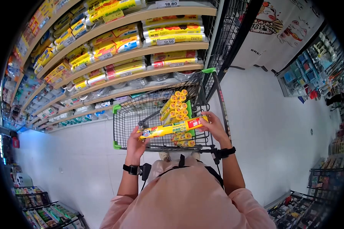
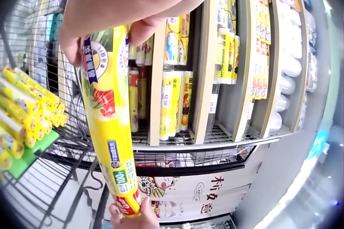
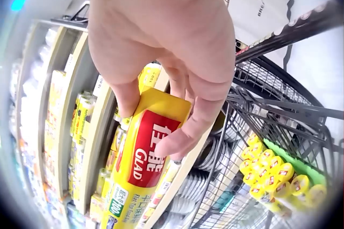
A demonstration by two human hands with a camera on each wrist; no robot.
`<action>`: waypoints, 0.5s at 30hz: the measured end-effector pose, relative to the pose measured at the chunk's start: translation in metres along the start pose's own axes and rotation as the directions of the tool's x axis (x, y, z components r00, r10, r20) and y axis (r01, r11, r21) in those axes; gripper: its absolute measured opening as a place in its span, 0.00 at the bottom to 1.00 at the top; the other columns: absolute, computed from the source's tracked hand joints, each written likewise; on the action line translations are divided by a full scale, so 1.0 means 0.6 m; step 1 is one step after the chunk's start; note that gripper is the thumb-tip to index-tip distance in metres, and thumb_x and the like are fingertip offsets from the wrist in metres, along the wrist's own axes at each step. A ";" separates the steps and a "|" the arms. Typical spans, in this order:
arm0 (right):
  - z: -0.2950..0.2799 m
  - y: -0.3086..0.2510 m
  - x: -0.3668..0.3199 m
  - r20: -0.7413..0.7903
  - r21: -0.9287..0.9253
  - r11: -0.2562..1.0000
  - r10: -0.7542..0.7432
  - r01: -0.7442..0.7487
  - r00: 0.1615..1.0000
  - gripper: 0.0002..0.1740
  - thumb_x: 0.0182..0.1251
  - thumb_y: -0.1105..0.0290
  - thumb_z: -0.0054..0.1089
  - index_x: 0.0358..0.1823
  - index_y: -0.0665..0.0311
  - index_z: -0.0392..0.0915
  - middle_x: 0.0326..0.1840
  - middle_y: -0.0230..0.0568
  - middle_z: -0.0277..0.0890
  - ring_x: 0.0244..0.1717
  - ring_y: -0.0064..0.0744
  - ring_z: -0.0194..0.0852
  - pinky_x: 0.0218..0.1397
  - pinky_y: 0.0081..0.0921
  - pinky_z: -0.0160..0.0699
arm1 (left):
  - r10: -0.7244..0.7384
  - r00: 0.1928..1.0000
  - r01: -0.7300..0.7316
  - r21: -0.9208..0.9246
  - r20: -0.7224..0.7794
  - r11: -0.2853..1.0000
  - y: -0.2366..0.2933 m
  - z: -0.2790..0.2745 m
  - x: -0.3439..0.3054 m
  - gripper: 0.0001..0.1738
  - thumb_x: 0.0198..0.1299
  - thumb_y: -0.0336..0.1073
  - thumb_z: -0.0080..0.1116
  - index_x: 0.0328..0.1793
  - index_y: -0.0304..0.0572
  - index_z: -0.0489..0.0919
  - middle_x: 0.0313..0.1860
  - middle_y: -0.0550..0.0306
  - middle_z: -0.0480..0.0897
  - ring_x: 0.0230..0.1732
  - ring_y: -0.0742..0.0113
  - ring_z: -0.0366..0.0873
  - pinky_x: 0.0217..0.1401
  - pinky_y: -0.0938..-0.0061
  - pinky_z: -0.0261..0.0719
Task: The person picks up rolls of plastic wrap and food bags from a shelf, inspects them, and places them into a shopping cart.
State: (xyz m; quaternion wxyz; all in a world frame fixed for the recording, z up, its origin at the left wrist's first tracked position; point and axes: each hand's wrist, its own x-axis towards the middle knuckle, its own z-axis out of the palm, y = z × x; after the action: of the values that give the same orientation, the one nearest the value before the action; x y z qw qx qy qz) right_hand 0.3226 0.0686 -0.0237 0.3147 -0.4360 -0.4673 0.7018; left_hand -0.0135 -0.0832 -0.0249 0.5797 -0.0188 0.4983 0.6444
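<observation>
A long yellow Glad food bag box (image 1: 168,129) is held level across the shopping cart (image 1: 123,126). My left hand (image 1: 135,143) grips its left end, with the thumb and fingers on either side in the left wrist view. At the other end, by the red Glad label, my right hand (image 1: 216,129) holds the box between thumb and fingers. Below, several yellow rolls (image 1: 176,105) lie stacked in the cart with their round ends showing, and more peek out under the box. The right wrist view shows the box's closed end flap (image 3: 161,103) between the fingers.
Shelves (image 1: 133,51) of yellow rolls and boxes with price tags stand beyond the cart. A black mesh rack side (image 1: 214,49) and a printed white panel (image 1: 263,42) are at the right. Behind them is a display of packets (image 1: 302,72). White floor (image 1: 78,160) surrounds the cart.
</observation>
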 end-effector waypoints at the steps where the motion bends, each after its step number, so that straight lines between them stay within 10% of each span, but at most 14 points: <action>1: 0.016 0.007 0.006 -0.058 -0.022 1.000 -0.005 0.004 0.998 0.21 0.71 0.62 0.62 0.57 0.69 0.71 0.47 0.45 0.78 0.35 0.31 0.85 0.36 0.21 0.87 | 0.075 0.993 -0.074 0.013 -0.088 0.997 0.002 -0.010 0.008 0.33 0.60 0.26 0.56 0.73 0.48 0.64 0.63 0.54 0.70 0.65 0.53 0.68 0.64 0.52 0.69; 8: 0.111 0.085 0.048 -0.169 -0.131 0.983 0.103 -0.126 0.980 0.19 0.68 0.61 0.67 0.45 0.71 0.74 0.35 0.40 0.79 0.27 0.26 0.83 0.27 0.21 0.85 | -0.065 0.983 0.080 0.086 -0.170 0.993 0.068 -0.110 0.041 0.40 0.56 0.37 0.59 0.77 0.52 0.60 0.68 0.58 0.68 0.64 0.57 0.65 0.63 0.51 0.66; 15: 0.197 0.145 0.099 -0.293 -0.596 0.769 0.059 -0.230 0.954 0.28 0.57 0.57 0.74 0.46 0.72 0.74 0.33 0.46 0.82 0.22 0.28 0.81 0.24 0.23 0.79 | -0.077 0.980 0.058 -0.109 -0.185 0.992 0.126 -0.185 0.055 0.16 0.59 0.30 0.59 0.52 0.52 0.72 0.48 0.62 0.75 0.49 0.65 0.75 0.52 0.64 0.74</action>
State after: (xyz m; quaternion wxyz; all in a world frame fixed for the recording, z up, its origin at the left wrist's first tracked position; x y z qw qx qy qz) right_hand 0.1876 0.0420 -0.1016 0.1550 -0.6375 -0.5929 0.4669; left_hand -0.1437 -0.1203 -0.0536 0.5496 -0.1268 0.5161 0.6445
